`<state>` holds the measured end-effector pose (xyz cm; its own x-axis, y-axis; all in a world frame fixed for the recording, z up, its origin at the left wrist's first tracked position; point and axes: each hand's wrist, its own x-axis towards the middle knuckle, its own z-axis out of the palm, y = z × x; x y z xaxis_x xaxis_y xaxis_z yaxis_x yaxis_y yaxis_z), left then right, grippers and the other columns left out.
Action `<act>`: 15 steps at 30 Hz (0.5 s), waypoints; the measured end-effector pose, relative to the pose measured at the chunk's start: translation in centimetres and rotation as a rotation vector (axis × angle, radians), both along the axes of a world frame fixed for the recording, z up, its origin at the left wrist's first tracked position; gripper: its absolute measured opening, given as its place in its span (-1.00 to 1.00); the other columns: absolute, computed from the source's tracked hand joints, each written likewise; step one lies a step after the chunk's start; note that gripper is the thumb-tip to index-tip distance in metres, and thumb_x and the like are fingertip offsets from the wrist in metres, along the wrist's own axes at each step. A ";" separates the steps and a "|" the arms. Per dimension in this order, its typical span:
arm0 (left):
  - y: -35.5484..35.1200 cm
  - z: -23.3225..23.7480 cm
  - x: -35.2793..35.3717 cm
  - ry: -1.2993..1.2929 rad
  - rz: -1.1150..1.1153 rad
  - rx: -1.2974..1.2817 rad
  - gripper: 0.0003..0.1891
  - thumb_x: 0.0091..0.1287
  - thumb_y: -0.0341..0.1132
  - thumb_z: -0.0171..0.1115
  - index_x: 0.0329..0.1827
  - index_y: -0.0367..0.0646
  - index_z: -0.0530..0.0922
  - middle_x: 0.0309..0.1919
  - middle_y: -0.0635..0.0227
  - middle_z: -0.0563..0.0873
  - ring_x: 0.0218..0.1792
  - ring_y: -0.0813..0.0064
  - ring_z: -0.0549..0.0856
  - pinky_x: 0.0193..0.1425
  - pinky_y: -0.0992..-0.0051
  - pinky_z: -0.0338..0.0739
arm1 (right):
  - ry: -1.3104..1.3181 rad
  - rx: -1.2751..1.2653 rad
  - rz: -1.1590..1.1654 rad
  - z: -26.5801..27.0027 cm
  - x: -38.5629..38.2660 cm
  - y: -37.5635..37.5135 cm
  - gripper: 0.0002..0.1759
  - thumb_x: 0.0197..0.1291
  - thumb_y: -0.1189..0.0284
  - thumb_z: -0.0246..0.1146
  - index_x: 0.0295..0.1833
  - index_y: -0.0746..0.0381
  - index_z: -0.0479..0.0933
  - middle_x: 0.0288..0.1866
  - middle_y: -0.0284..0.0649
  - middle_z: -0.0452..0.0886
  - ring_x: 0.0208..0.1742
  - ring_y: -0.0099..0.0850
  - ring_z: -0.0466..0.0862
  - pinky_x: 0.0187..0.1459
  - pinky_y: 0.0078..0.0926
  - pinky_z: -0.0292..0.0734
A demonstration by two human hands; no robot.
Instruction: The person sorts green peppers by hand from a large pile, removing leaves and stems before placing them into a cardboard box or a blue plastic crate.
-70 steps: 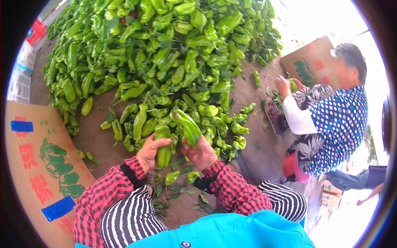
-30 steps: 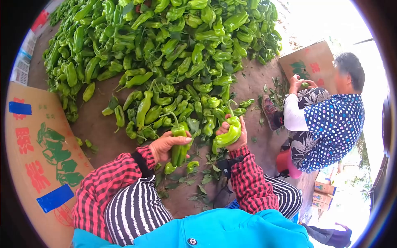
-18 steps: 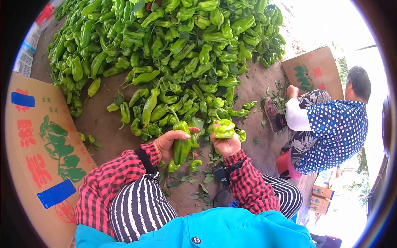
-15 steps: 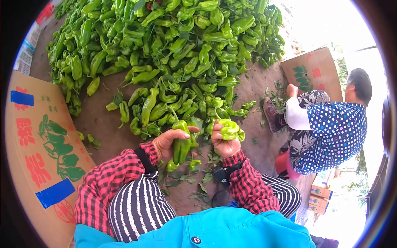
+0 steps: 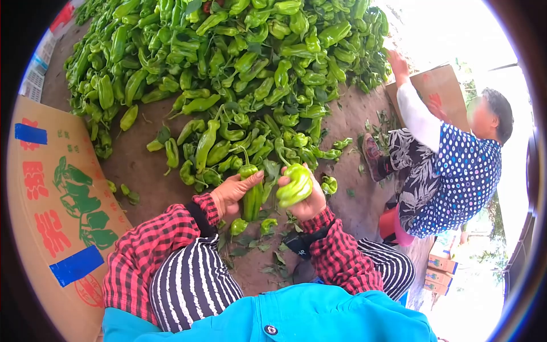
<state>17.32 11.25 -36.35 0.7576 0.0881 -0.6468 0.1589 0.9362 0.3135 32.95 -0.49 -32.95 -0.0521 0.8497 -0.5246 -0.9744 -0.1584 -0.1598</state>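
Note:
My left hand point(image 5: 229, 194) is closed around a long green pepper point(image 5: 252, 196), which hangs stem up with the thumb across its top. Close beside it, my right hand point(image 5: 311, 203) grips a paler, wrinkled green pepper point(image 5: 295, 186), its stem pointing up and left. Another small pepper point(image 5: 329, 184) shows just right of my right hand. Beyond both hands rises a large heap of green peppers point(image 5: 228, 74), its near edge spreading over the dirt floor. Two small peppers lie below my hands among fallen leaves.
A printed cardboard box point(image 5: 74, 199) with blue tape stands at my left. To the right, a co-worker point(image 5: 456, 165) in a dotted top sits low beside another cardboard box point(image 5: 436, 94). Small boxes point(image 5: 440, 272) lie farther right. Leaves point(image 5: 273, 265) litter the dirt floor.
My right hand has turned and moved slightly left, bringing its pepper nearer the left hand's pepper. The left hand's pepper has shifted slightly. The co-worker's arm has risen toward the heap.

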 end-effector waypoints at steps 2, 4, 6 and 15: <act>0.1 -0.3 -0.2 0.007 -0.019 -0.001 -0.57 0.10 -0.01 0.32 -0.12 -0.10 0.46 -0.35 0.40 0.56 -0.30 0.42 0.58 -0.28 0.05 0.58 | 0.321 -0.075 -0.218 -1.7 0.2 -0.5 -0.57 0.30 0.09 -0.08 -0.09 0.22 0.45 -0.20 -0.20 0.58 -0.19 -0.25 0.58 -0.18 -0.23 0.54; 0.1 -0.3 -0.2 0.013 -0.039 -0.001 -0.56 0.08 -0.01 0.34 -0.13 -0.10 0.46 -0.37 0.41 0.55 -0.31 0.42 0.58 -0.28 0.04 0.58 | 0.333 -0.030 -0.215 -2.2 0.3 -1.0 -0.61 0.31 0.17 -0.09 -0.09 0.26 0.45 -0.16 -0.17 0.58 -0.15 -0.24 0.58 -0.15 -0.23 0.55; 0.1 -0.2 -0.2 0.008 -0.030 -0.003 -0.56 0.07 0.00 0.35 -0.15 -0.09 0.46 -0.37 0.41 0.55 -0.32 0.43 0.57 -0.27 0.04 0.58 | 0.397 -0.035 -0.220 -2.5 0.3 -1.3 -0.61 0.31 0.18 -0.08 -0.07 0.27 0.45 -0.14 -0.16 0.57 -0.13 -0.23 0.58 -0.14 -0.24 0.56; 0.3 0.0 -0.6 -0.038 -0.031 -0.063 -0.70 0.13 -0.13 0.32 -0.22 -0.10 0.49 -0.30 0.39 0.57 -0.22 0.42 0.58 -0.15 0.02 0.55 | 0.483 -0.021 -0.216 -1.3 -0.2 -1.0 -0.54 0.25 0.09 0.00 -0.10 0.30 0.47 -0.14 -0.16 0.57 -0.13 -0.25 0.58 -0.14 -0.24 0.54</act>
<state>16.74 11.53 -36.39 0.7836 0.0246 -0.6207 0.1767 0.9491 0.2607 32.75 -1.45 -34.26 -0.1171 0.8573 -0.5013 -0.9470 0.0557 0.3165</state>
